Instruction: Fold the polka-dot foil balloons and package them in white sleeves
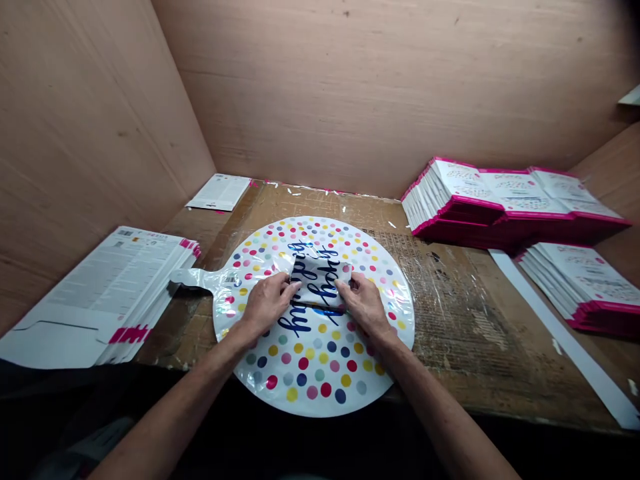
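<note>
A round, flat foil balloon (320, 373) lies on the table, white with coloured dots, dark blue script across its middle and a silvery tail pointing left. Above its centre is a small folded foil balloon (317, 288), a grey-white rectangle with dark blue lettering. My left hand (270, 300) is closed on its left end, thumb on top. At the right end my right hand (364, 300) grips it in the same way, thumb over the edge. Part of the script is hidden under the folded piece.
Printed sleeves (95, 287) with pink edges are stacked at the left, with a smaller white pile (220, 192) behind. Pink-edged packets (510, 187) stand back right, more (590, 273) nearer. A white strip (560, 333) crosses the taped cardboard surface (460, 360). Wooden panels (320, 87) enclose the table.
</note>
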Demonstrator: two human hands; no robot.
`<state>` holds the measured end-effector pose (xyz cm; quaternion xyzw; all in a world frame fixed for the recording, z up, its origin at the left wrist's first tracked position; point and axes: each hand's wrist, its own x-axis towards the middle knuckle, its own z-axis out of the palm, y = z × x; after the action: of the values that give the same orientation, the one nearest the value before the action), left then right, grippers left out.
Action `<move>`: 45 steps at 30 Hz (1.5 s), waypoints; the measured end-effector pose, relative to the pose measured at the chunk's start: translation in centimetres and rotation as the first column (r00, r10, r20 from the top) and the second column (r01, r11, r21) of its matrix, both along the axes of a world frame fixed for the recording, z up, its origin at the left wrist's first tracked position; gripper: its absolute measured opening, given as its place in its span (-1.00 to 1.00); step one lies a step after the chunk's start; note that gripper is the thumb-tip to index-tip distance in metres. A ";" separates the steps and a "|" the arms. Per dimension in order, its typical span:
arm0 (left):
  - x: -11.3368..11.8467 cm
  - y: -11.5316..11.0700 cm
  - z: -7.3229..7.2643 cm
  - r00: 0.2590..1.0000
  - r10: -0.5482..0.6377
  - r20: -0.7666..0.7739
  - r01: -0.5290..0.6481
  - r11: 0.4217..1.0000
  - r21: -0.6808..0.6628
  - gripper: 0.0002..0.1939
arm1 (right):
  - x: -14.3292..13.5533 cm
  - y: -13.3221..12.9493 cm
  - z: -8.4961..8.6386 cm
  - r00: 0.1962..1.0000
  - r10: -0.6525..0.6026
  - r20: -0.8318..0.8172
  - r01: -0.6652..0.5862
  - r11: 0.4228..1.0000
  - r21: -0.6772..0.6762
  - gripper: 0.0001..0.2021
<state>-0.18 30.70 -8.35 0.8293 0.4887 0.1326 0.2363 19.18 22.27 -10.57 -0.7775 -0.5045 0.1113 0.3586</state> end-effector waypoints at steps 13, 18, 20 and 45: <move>3.1 -0.8 -0.7 0.947 0.217 -0.235 -0.189 0.973 0.136 -0.69 | -1.1 7.1 5.7 0.771 0.442 0.459 -0.181 0.842 -0.508 -0.70; 0.8 -1.2 -0.2 0.954 0.261 0.151 -0.281 0.950 0.138 -0.39 | -1.0 5.2 5.9 0.768 0.534 0.353 -0.347 0.810 -0.472 -0.82; 0.3 -1.5 -0.3 0.902 0.260 0.345 -0.255 0.965 -0.060 -0.41 | -1.6 3.6 5.4 0.784 0.552 0.284 -0.428 0.812 -0.397 -0.82; -18.0 2.5 4.0 0.669 0.539 -0.511 -0.390 0.841 0.376 -0.59 | -1.7 -2.0 0.2 0.820 0.358 -0.447 -0.424 0.904 -0.052 -0.54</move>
<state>-18.17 33.15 -4.38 0.6959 0.7141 -0.0234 -0.0722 17.52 20.29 -10.32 -0.6381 -0.5528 0.3873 0.3705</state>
